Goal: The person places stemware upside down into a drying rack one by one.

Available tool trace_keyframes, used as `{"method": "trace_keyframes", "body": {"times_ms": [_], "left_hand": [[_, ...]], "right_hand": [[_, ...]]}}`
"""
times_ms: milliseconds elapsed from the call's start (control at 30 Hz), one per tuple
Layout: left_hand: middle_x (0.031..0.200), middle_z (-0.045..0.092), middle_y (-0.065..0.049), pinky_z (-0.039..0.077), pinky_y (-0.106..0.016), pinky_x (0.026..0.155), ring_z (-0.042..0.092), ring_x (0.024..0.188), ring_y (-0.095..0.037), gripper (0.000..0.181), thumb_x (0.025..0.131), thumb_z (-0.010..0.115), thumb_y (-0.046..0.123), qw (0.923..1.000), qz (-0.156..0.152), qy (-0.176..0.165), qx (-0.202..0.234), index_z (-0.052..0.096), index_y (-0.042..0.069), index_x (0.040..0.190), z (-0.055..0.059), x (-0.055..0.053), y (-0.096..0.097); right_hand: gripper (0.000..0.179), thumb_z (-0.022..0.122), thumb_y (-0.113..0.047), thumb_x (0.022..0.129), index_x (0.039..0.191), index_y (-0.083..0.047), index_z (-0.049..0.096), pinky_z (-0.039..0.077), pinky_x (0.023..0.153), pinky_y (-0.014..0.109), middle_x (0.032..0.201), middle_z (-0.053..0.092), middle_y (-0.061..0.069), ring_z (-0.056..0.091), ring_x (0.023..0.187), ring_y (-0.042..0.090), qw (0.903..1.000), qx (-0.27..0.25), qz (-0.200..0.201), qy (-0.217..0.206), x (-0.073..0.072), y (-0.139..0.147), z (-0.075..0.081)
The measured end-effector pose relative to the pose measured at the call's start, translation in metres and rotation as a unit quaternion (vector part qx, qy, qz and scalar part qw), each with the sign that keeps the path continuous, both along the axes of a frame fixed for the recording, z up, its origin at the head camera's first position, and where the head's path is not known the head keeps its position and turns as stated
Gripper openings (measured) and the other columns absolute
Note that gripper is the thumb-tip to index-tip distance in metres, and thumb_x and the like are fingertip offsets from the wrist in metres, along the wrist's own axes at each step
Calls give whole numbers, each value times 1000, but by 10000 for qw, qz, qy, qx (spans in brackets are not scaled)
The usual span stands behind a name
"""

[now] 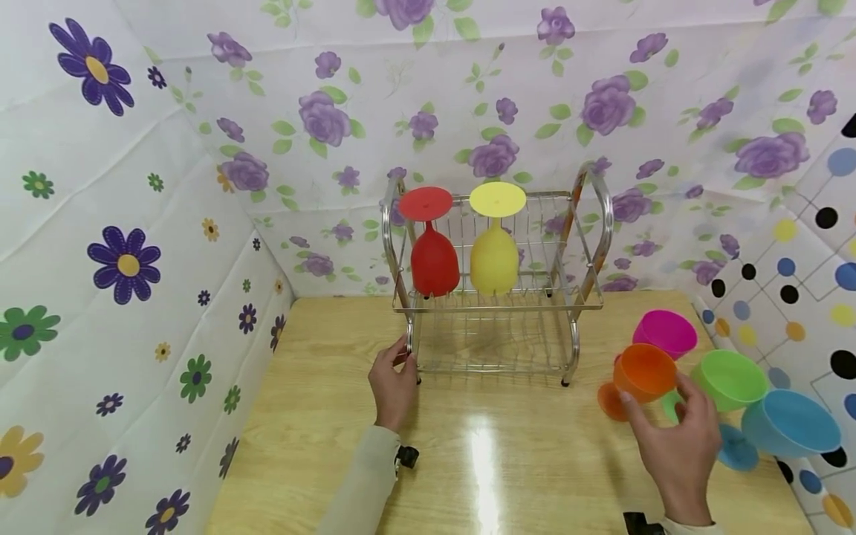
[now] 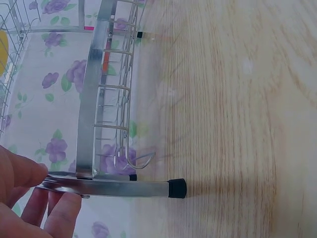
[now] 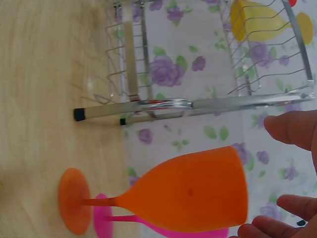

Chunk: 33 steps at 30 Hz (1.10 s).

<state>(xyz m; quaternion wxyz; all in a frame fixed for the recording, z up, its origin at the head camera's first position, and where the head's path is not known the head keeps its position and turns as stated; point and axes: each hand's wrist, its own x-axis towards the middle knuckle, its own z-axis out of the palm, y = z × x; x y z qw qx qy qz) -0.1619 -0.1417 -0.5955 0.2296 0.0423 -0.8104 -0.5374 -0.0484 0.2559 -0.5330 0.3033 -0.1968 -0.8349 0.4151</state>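
Observation:
My left hand [image 1: 393, 386] grips the front left leg of a two-tier metal dish rack [image 1: 495, 303], thumb and fingers pinching the chrome tube [image 2: 106, 186]. On the rack's top tier a red goblet [image 1: 435, 261] and a yellow goblet [image 1: 495, 260] sit upside down, bases up. To the right, an orange goblet [image 3: 190, 191] stands upright on the table. Around its bowl my right hand [image 1: 678, 446] spreads thumb and fingers; the right wrist view shows the thumb apart from the bowl and the fingertips [image 3: 247, 231] right at the rim.
Upright beside the orange goblet stand a pink goblet [image 1: 665, 334], a green goblet [image 1: 730, 380] and a blue goblet [image 1: 791, 423], close together at the table's right side. Patterned cloth walls [image 1: 321, 186] enclose the wooden table [image 1: 321, 416] at the back and both sides.

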Motion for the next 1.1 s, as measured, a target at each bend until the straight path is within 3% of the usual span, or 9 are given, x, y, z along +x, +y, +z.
{"method": "trace_keyframes", "body": {"times_ms": [133,267,333,500,600,767,933,1100], "left_hand": [[108,70,-10,67,-29,81,75,100,-25,44,96,75,0,10000,42,-40,33,74,19,136,1,-1,1],[108,71,-10,67,-31,82,75,101,-25,44,96,75,1,10000,60,-73,8,74,19,136,0,0,1],[109,71,-9,67,-31,82,75,101,-24,43,97,76,3,10000,62,-60,-36,74,19,137,-1,1,0],[110,71,-8,66,-30,82,74,102,-23,42,98,75,5,9999,65,-66,67,74,22,137,-2,0,0],[109,71,-7,67,-30,82,74,102,-23,42,98,75,5,9999,84,-51,94,74,22,136,-4,-2,2],[109,72,-7,67,-31,82,75,101,-24,43,97,76,4,9999,132,-44,83,74,22,136,-4,-1,3],[109,71,-7,66,-30,85,73,103,-23,44,98,74,4,9996,122,-176,201,74,24,136,-3,-1,4],[109,71,-8,66,-32,87,73,105,-23,43,98,75,4,9996,125,-138,194,74,22,136,-2,-1,4]], "right_hand": [[88,93,-25,81,156,-11,51,41,105,8,147,56,17,54,131,32,9992,-347,-120,-174,-3,0,-13],[94,91,-28,84,163,-17,41,45,121,26,156,51,13,52,142,32,9955,-847,-238,-351,-8,1,-23],[94,90,-28,86,164,-20,38,45,123,34,159,50,11,51,145,31,9934,-1052,-249,-382,-12,2,-27],[90,88,-27,89,164,-23,39,45,123,39,159,52,10,50,146,28,9906,-1315,-125,-340,-19,5,-38],[88,89,-24,88,162,-25,42,46,122,37,157,53,8,52,142,21,9889,-1475,-46,-146,-24,9,-48],[86,90,-12,85,158,-26,47,48,115,20,150,56,2,52,132,8,9844,-1710,108,407,-35,16,-69],[87,90,-7,83,157,-25,49,50,110,13,148,56,-1,54,130,8,9803,-1807,180,775,-40,17,-83],[86,90,-3,83,156,-23,50,50,108,12,149,57,1,54,130,11,9764,-1878,324,1020,-40,16,-87]]}}
